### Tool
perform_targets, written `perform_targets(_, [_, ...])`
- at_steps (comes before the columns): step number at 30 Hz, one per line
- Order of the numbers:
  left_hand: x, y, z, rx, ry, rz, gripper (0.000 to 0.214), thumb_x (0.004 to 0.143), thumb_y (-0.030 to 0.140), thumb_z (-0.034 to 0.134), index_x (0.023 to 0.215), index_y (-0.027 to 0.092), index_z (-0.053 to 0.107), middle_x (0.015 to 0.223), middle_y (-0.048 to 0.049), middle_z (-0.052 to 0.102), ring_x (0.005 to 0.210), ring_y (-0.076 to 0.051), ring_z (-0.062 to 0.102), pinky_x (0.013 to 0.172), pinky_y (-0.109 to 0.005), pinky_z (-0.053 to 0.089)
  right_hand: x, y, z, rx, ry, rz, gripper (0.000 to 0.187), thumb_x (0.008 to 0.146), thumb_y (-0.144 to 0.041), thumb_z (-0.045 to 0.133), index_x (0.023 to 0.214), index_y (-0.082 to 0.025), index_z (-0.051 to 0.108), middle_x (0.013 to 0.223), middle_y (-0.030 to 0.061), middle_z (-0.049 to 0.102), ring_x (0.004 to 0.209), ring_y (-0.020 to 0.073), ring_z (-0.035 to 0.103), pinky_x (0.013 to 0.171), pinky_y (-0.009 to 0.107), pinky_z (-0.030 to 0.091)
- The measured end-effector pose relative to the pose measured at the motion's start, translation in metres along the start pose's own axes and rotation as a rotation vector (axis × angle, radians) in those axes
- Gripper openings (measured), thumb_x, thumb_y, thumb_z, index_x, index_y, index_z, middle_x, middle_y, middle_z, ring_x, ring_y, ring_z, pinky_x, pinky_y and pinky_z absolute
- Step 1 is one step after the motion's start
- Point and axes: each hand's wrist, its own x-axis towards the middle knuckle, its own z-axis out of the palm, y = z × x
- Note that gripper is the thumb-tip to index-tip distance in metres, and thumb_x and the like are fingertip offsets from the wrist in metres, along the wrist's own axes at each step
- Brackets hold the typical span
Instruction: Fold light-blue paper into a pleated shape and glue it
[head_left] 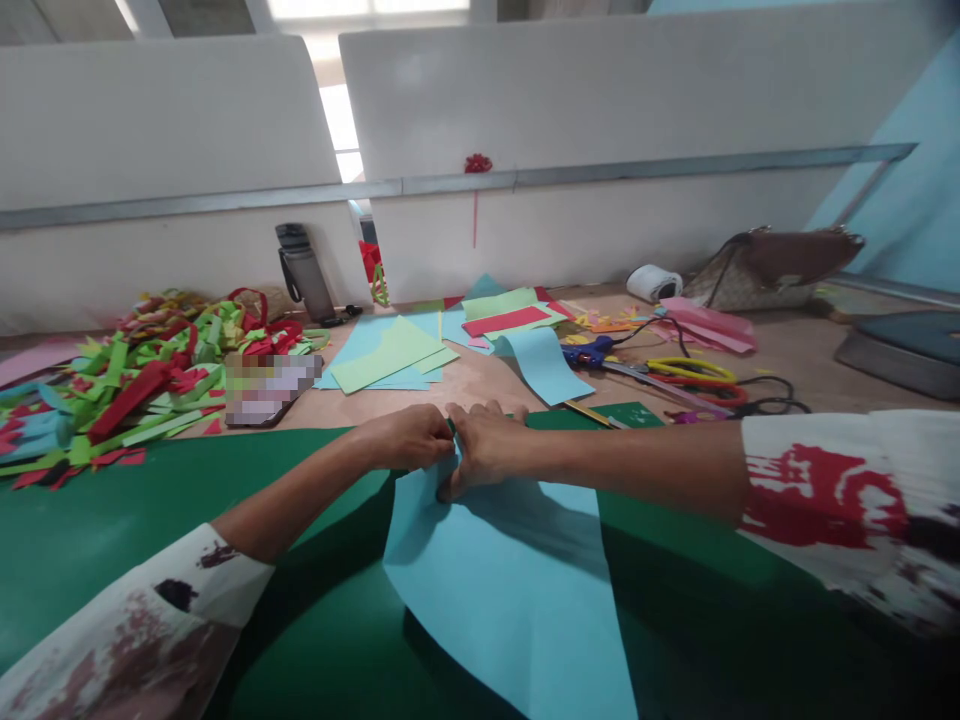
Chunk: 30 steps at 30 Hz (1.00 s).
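Observation:
A large sheet of light blue paper [525, 590] lies on the green table surface [315, 640], its left side lifted and curving toward me. At the sheet's far left corner, my left hand [412, 438] has its fingers pinched on the paper's edge. Right beside it, nearly touching, my right hand [487, 445] presses on the same corner with thumb and fingers bent around it. The fingertips of both hands are partly hidden. The paper's near end runs out of view at the bottom.
Cut paper strips [165, 370] heap up at the left beside a phone [270, 390]. Behind are a bottle [306, 275] and green sheets [394, 355]. Scissors [592, 353], yellow-handled scissors [690, 372], a tape roll [654, 283] and a handbag [780, 265] lie toward the right.

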Motion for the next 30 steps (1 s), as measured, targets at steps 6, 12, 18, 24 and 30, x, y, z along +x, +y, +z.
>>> perform_targets(6, [-0.003, 0.006, 0.0, 0.012, 0.05, -0.017, 0.027, 0.077, 0.023, 0.043, 0.051, 0.017, 0.04, 0.046, 0.0042, 0.031, 0.046, -0.01, 0.031, 0.045, -0.025, 0.022, 0.004, 0.002, -0.005, -0.014, -0.001, 0.02, 0.107, 0.047, -0.053, 0.079, 0.138, -0.019, 0.035, 0.131, 0.0182, 0.051, 0.127, 0.0441, 0.031, 0.097, 0.062, 0.025])
perform_targets(12, [-0.001, 0.002, 0.002, 0.003, 0.057, -0.011, 0.023, 0.076, 0.022, 0.042, 0.056, 0.016, 0.049, 0.047, 0.0033, 0.038, 0.045, -0.011, 0.039, 0.044, -0.023, 0.027, 0.013, 0.014, -0.008, 0.01, -0.002, -0.015, 0.093, 0.052, -0.041, 0.079, 0.134, -0.019, 0.04, 0.127, 0.0154, 0.056, 0.122, 0.04, 0.041, 0.098, 0.059, 0.026])
perform_targets(18, [0.002, -0.006, 0.004, -0.02, 0.071, 0.017, 0.022, 0.075, 0.024, 0.043, 0.077, 0.014, 0.063, 0.059, 0.0011, 0.051, 0.053, -0.013, 0.049, 0.047, -0.022, 0.034, 0.02, 0.027, -0.009, 0.046, 0.013, -0.087, 0.099, 0.053, -0.039, 0.08, 0.14, -0.021, 0.036, 0.138, 0.0118, 0.048, 0.126, 0.0363, 0.04, 0.1, 0.049, 0.031])
perform_targets(24, [0.003, -0.008, 0.004, -0.041, 0.087, 0.035, 0.026, 0.076, 0.024, 0.042, 0.081, 0.014, 0.065, 0.062, 0.0005, 0.052, 0.054, -0.012, 0.047, 0.048, -0.021, 0.034, 0.024, 0.042, -0.016, 0.046, -0.002, -0.124, 0.097, 0.053, -0.03, 0.081, 0.14, -0.018, 0.039, 0.108, 0.0086, 0.068, 0.113, 0.032, 0.053, 0.083, 0.034, 0.042])
perform_targets(30, [0.001, -0.006, 0.003, -0.074, 0.079, 0.028, 0.023, 0.076, 0.024, 0.044, 0.08, 0.013, 0.064, 0.064, 0.0003, 0.054, 0.054, -0.012, 0.048, 0.048, -0.02, 0.035, 0.024, 0.055, -0.018, 0.043, 0.03, -0.114, 0.102, 0.056, -0.029, 0.076, 0.145, -0.013, 0.028, 0.1, 0.007, 0.067, 0.101, 0.0291, 0.058, 0.077, 0.032, 0.04])
